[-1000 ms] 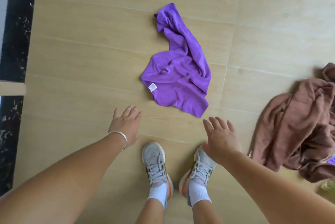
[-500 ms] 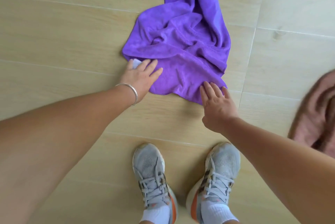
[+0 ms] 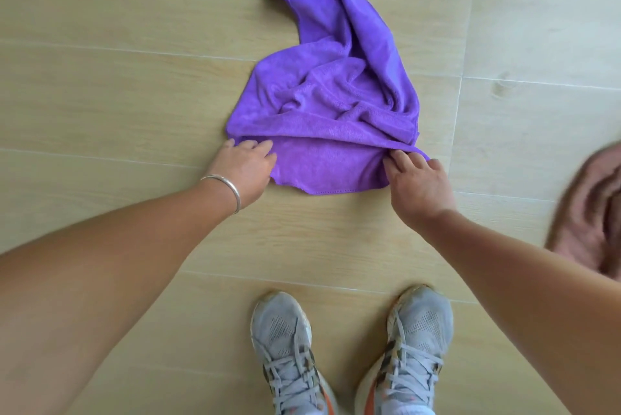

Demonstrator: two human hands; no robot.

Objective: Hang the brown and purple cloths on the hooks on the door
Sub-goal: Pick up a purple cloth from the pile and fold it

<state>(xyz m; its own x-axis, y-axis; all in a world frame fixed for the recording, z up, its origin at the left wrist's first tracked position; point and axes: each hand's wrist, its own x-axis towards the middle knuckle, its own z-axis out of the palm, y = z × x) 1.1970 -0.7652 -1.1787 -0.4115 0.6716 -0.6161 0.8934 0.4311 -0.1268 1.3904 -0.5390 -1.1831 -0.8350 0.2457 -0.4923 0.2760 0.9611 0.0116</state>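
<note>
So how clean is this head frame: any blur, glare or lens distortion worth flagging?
Head view: soft, even light, faint shadows, no glare. The crumpled purple terry cloth and both hands, left and right, are sharp. The brown cloth at the right edge is smeared by blur. Wide-angle stretch swells the forearms; the pale wood-look floor seams tilt.

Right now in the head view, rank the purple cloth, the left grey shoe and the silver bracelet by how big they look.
1. Crumpled purple terry cloth, largest.
2. Left grey mesh shoe, though it is cut off by the frame's lower edge.
3. Thin silver bracelet on the left wrist, smallest.
</note>
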